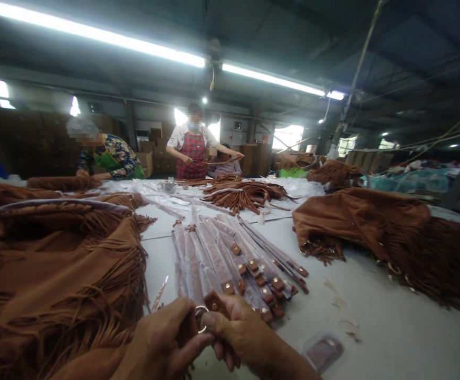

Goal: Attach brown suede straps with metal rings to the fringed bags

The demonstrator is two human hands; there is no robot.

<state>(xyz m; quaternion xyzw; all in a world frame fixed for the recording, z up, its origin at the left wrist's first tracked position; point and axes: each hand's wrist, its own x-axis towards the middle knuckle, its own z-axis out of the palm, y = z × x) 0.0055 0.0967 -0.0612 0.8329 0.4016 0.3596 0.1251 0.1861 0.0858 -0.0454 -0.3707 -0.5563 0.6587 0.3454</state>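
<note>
Both hands meet low in the middle of the head view. My left hand (pixel 161 338) is closed, its thumb and finger pinching a metal ring (pixel 202 307). My right hand (pixel 249 327) grips the brown end of a strap (pixel 214 303) with a small stud, its thumb against the ring. Whether the strap passes through the ring is hidden by my fingers. Just beyond lies a row of plastic-wrapped straps (pixel 210 253) with brown studded ends. To the left, a brown fringed suede bag (pixel 56 264) reaches up to my left forearm.
More brown fringed suede (pixel 364 221) is heaped on the right of the white table (pixel 388 322). A bundle of brown strips (pixel 249 192) lies farther back. A small plastic-wrapped piece (pixel 324 351) sits near my right forearm. Several people work across the table, one in a checked apron (pixel 191 155).
</note>
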